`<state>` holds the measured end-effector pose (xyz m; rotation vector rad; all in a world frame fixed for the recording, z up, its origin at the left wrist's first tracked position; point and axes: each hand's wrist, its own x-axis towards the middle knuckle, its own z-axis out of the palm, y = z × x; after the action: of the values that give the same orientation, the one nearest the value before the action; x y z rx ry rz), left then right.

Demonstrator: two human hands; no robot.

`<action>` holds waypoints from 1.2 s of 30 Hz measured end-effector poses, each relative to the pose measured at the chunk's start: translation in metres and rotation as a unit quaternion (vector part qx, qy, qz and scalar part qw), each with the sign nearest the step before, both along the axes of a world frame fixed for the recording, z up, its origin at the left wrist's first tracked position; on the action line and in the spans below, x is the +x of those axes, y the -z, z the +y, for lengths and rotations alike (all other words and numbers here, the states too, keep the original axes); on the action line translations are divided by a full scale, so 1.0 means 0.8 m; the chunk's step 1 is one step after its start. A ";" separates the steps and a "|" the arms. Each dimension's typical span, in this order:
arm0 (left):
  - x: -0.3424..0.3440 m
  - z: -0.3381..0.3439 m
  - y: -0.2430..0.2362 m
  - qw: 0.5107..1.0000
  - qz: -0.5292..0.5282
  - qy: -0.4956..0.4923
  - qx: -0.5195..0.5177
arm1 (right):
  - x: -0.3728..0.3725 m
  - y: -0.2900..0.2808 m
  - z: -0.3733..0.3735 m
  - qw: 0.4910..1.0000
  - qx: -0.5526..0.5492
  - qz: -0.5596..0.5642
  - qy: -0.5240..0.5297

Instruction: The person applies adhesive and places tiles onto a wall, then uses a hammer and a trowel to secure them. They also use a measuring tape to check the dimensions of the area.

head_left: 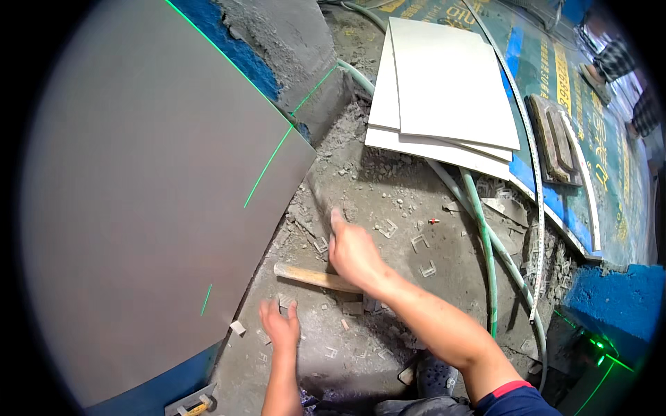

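My right hand [355, 255] is closed, its thumb pointing up toward the lower right corner of a large grey tile [159, 187]. A thin greyish tool [319, 197], smeared by motion, reaches from that hand toward the tile's edge; its kind I cannot make out. Below the right hand lies a hammer-like tool with a wooden handle [309, 276], its far end partly hidden by my forearm. My left hand [280, 323] is over the floor beside the tile's lower edge, thumb and fingers apart. Green laser lines [267, 168] cross the tile.
White tiles [451, 90] lie stacked at the upper middle. Green hoses [480, 243] run over the rubble-strewn floor. Several clear plastic clips [420, 243] lie scattered. A float [555, 142] rests on the green sheet at right. A laser device [598, 344] glows at lower right.
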<state>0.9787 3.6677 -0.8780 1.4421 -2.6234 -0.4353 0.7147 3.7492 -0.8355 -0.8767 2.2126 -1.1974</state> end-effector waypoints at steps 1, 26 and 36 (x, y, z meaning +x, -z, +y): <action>0.004 -0.001 0.003 1.000 -0.005 0.004 -0.018 | 0.011 -0.003 0.003 0.999 0.010 -0.009 -0.046; 0.000 -0.001 -0.003 0.999 0.029 0.026 -0.016 | -0.040 -0.009 0.024 0.992 0.081 0.002 -0.094; 0.004 0.001 -0.004 0.999 0.032 0.027 -0.034 | -0.052 -0.010 0.023 0.986 0.099 0.032 -0.133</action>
<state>0.9818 3.6685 -0.8751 1.3180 -2.6056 -0.3858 0.6730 3.7674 -0.8272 -1.0986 2.1368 -0.8209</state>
